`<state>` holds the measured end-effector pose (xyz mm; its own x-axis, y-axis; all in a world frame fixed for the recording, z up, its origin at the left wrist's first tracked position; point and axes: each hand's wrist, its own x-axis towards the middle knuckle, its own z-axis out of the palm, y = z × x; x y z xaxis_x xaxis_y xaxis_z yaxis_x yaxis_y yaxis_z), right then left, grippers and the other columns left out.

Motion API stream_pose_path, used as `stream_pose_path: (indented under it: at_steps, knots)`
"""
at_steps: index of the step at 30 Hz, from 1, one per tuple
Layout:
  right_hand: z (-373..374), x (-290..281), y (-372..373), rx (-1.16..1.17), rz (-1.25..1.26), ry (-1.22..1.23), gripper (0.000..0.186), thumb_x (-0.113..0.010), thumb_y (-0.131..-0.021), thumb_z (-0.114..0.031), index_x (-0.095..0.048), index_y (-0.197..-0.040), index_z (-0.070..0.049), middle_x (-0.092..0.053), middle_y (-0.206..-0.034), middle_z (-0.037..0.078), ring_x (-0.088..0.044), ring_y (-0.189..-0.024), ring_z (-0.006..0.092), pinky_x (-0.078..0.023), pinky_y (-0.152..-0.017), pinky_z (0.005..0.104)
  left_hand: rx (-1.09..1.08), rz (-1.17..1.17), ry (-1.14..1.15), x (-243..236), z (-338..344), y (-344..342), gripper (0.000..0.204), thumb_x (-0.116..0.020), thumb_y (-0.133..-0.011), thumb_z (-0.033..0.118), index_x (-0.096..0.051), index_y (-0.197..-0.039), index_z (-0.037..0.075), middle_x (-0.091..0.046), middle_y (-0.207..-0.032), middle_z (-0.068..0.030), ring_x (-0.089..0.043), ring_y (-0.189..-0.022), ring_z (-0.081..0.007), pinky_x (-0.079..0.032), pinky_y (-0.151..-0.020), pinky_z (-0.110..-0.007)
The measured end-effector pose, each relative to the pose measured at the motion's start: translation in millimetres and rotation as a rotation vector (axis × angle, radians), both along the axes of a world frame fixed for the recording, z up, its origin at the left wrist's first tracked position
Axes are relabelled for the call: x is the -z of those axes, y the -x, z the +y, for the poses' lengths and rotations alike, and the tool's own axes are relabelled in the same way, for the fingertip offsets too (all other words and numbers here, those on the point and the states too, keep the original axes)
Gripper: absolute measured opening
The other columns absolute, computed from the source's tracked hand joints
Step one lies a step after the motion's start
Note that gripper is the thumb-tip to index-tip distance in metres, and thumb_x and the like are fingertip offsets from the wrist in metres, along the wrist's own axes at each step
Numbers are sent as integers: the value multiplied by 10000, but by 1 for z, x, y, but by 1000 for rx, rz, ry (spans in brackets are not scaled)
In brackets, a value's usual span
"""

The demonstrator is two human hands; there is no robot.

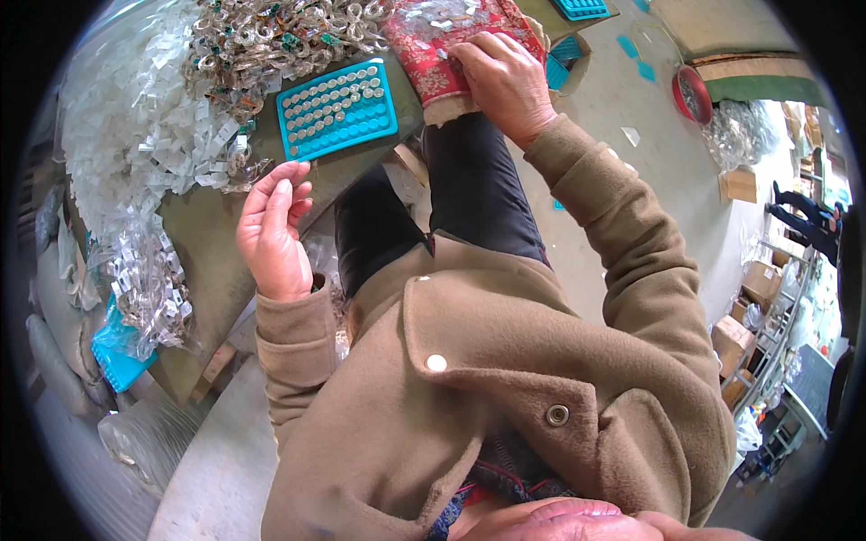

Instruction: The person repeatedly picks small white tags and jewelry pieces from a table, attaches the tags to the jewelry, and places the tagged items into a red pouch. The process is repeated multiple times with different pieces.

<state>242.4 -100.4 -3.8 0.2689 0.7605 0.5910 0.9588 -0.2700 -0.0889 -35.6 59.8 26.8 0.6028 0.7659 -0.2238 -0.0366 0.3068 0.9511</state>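
Note:
My left hand hovers off the near left corner of a blue tray, with its fingers curled and the thumb against the index finger. Anything pinched there is too small to make out. Rows of small round silvery pieces sit in the blue tray, and some of its places hold none. Over a red patterned cloth on my lap, my right hand has its fingertips drawn together. Small clear pieces lie on the cloth, and what the fingertips grip is unclear.
Clear ring-shaped parts are heaped behind the tray on the table. A large pile of white tagged pieces spreads to the left. On the floor at right stand a red basin and cardboard boxes. Another person is far right.

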Motion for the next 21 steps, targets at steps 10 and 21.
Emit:
stream_pose_path:
  at_steps: [10, 21]
  knots:
    - [-16, -18, -8, -1, 960, -326, 177, -667, -917, -78, -698, -1084, -33, -721, -978, 79, -702, -868, 147, -577, -771, 268, 67, -47, 80, 5, 2, 10, 254, -540, -989, 104, -620, -1215, 20, -679, -1175, -111, -650, -936, -113, -526, -803, -245]
    - [-29, -22, -13, -194, 1846, -617, 261, -639, -943, -71, -633, -1189, 18, -697, -1079, 150, -719, -913, 200, -606, -826, 300, 58, -28, 168, -3, -7, -1, 236, -543, -986, 103, -633, -1189, 22, -689, -1140, -111, -651, -916, -115, -522, -782, -241]
